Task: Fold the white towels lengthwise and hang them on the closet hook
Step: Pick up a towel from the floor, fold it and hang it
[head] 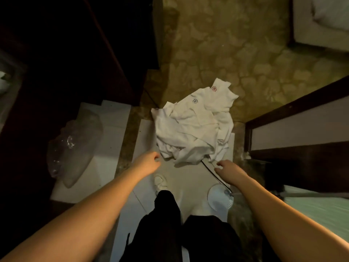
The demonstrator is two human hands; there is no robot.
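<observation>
White heap: towels (pixel 194 127), crumpled in a loose pile at centre frame, partly on pale floor sheet (pixel 145 133), partly on patterned carpet (pixel 236 53); unfolded, none hanging.
Towel marks: small red flower emblem (pixel 214 88) near upper tip of pile, blue one (pixel 194 101) just below and left of it.
Left hand (pixel 149 162): lower centre-left, reaching toward near-left edge of pile; fingers loosely curled, tips close beside cloth, gripping nothing; contact with fabric impossible to tell.
Right hand (pixel 229 171): lower centre-right, just below pile's near-right corner; fingers spread and relaxed, holding nothing, apart from cloth.
Forearms: bare, stretching in from both lower corners of frame.
Legs: black trousers (pixel 170 224) at bottom centre, one pale shoe (pixel 160 181) pointing up-frame between the two hands.
Cable: thin black cord (pixel 213 173) running from under pile's near edge down-right toward round white fan (pixel 220 198), beside right forearm.
Left side: clear plastic bag (pixel 75 148) lying on white board (pixel 113 114), mid-left of frame.
Upper left: dark wooden furniture (pixel 75 53), mostly in shadow, details unreadable.
Right edge: dark-framed panel (pixel 294 125) slanting from mid-right, pale green surface (pixel 321 210) below it.
Upper right corner: white bedding (pixel 332 12) on light surface.
Carpet: olive-brown, leaf-like pattern, filling upper centre.
</observation>
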